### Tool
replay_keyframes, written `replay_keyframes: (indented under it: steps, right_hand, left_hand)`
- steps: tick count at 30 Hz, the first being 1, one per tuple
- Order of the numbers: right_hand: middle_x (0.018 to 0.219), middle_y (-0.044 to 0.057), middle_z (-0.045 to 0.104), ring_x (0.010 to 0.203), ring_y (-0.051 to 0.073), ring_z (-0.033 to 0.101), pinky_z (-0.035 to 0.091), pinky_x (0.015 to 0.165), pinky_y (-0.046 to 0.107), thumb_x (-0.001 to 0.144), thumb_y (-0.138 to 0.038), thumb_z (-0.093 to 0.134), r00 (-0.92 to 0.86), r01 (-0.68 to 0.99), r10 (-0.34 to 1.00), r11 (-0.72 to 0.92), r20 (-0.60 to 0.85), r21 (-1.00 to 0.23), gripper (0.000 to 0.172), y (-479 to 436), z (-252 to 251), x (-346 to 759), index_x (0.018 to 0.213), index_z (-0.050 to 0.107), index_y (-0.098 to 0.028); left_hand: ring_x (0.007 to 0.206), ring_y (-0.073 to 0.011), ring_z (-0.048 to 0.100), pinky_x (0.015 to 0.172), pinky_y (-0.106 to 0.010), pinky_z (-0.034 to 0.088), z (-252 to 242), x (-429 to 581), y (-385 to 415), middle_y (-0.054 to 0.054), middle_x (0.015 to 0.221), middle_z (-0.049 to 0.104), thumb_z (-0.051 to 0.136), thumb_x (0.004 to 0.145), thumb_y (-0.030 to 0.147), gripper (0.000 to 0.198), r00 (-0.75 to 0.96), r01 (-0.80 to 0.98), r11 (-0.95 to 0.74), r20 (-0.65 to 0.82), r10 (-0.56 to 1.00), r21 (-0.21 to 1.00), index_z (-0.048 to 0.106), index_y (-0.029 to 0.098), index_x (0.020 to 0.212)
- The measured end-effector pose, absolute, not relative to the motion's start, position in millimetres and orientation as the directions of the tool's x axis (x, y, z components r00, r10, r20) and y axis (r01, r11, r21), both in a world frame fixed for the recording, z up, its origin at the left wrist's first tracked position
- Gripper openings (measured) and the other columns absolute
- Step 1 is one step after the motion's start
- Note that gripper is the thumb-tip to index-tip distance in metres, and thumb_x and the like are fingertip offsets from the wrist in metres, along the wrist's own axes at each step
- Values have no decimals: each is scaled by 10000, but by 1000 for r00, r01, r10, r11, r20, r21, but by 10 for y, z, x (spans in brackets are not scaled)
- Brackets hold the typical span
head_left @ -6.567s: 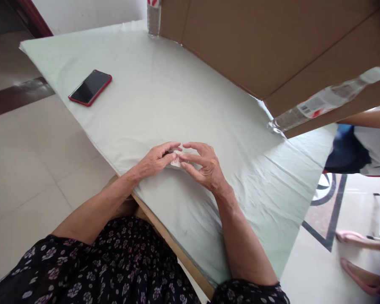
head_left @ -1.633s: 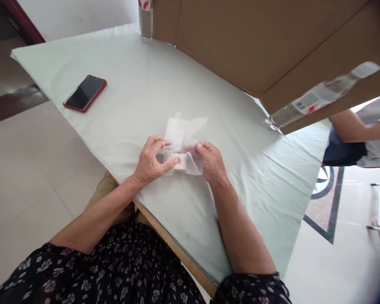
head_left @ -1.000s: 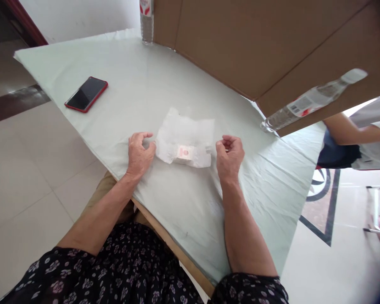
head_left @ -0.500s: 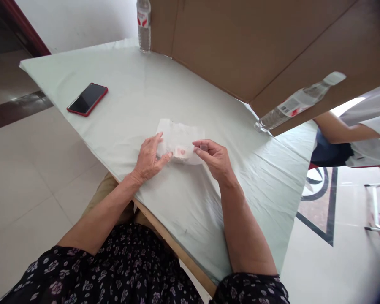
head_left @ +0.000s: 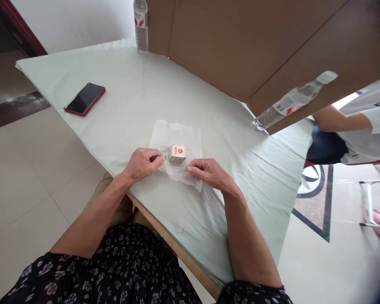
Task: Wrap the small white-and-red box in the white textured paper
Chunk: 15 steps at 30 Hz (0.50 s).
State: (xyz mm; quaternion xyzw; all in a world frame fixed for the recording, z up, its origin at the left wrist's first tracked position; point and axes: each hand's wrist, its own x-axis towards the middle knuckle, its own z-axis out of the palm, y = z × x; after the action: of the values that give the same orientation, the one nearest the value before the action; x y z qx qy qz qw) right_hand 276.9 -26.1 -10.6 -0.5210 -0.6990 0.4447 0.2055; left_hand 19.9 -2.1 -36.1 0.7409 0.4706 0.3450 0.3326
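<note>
A small cream box (head_left: 177, 153) with red print lies on an opened sheet of bubble wrap (head_left: 177, 131), its top and front side showing. At the wrap's left edge, just beside the box, my left hand (head_left: 145, 162) pinches the sheet between thumb and fingers. My right hand (head_left: 208, 171) is closed on the sheet to the right of the box, thumb and forefinger together. Neither hand touches the box. The lower edge of the wrap lies crumpled between the hands.
A phone (head_left: 85, 99) in a red case lies at the left. A large cardboard panel (head_left: 221, 46) stands at the back, with one water bottle (head_left: 141, 27) at its left end and another water bottle (head_left: 291, 101) at its right. Beyond, a person's arm (head_left: 342, 120) shows.
The bubble wrap that covered the box has been folded open toward me, and the box now shows bare. Both hands have moved down slightly, the right one also a little left.
</note>
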Motion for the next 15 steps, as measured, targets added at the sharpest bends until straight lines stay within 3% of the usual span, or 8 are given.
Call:
replay_keyframes:
  steps: [2,4,6,8,10,15]
  right_hand:
    - [707,-9,654,636,131,558,433,614,276,877,-395,598,-226,557,974,98,-36,-825,229,-234,-117,2763,804,694,-201]
    - [971,45,727,789,168,632,480,675,303,847,-372,632,-139,575,986,157,93,-803,215,-201,-147,2737,978,703,-217]
    - [1281,94,678,1001,217,658,523,747,342,817,-351,666,-137,590,976,218,169,-777,371,-167,-209,2676,1173,666,-245]
    - [1464,111,576,1185,258,619,545,839,396,806,-341,683,-171,601,967,256,191,-757,536,-134,-298,2584,1329,591,-269]
    - [1495,110,559,1277,277,580,534,934,444,807,-325,685,-201,612,961,273,188,-742,592,-107,-382,2490,1382,554,-277]
    - [1293,87,698,1175,265,641,513,982,460,828,-336,667,-159,638,965,261,208,-724,397,-92,-393,2527,1218,654,-258]
  left_hand:
    - [521,-119,383,569,-300,272,-277,135,-46,12,517,478,572,890,425,428,437,614,-419,154,886,669,594,185,537]
    - [546,-138,422,620,-319,317,-203,78,-68,-6,527,518,603,871,418,429,536,673,-504,112,837,541,602,190,508]
    - [649,-186,524,706,-354,382,-150,50,-85,-37,625,609,639,848,390,322,575,704,-559,110,811,437,690,201,592]
    - [815,-246,592,786,-392,417,-120,60,-97,-75,797,683,667,829,353,202,579,729,-582,131,805,360,762,208,725]
    - [896,-268,599,808,-402,425,-112,94,-104,-89,890,700,674,820,303,156,615,721,-610,101,782,328,766,208,738]
    - [773,-237,575,732,-381,397,-143,156,-100,-66,749,659,648,819,250,245,689,665,-620,-22,724,417,673,197,581]
